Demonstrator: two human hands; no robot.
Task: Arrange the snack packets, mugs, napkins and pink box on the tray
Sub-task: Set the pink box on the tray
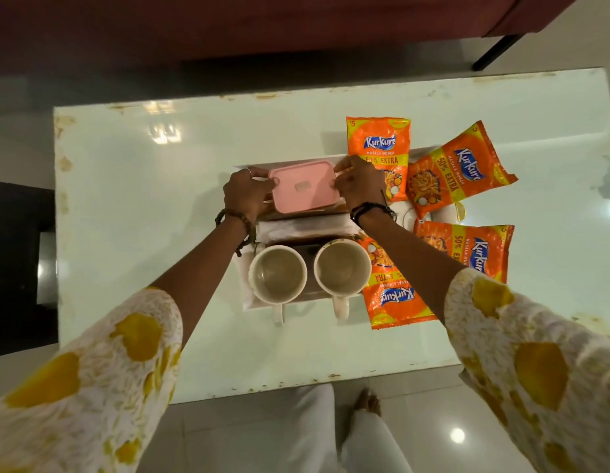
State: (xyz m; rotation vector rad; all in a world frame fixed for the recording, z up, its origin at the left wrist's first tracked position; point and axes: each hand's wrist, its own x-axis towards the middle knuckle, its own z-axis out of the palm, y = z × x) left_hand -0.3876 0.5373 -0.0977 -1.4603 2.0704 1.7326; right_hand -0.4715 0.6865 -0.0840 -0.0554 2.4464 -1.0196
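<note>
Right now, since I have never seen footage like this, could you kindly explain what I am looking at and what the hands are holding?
There is no machine here: a person wears a camera on the head, so this single picture looks down along both arms. The left hand and the right hand grip opposite ends of a pink box, at the far part of a tray that sits on a pale glossy table. Nearer the person, two empty mugs stand side by side on the tray, with white napkins between them and the box. Four orange snack packets lie to the right.
</note>
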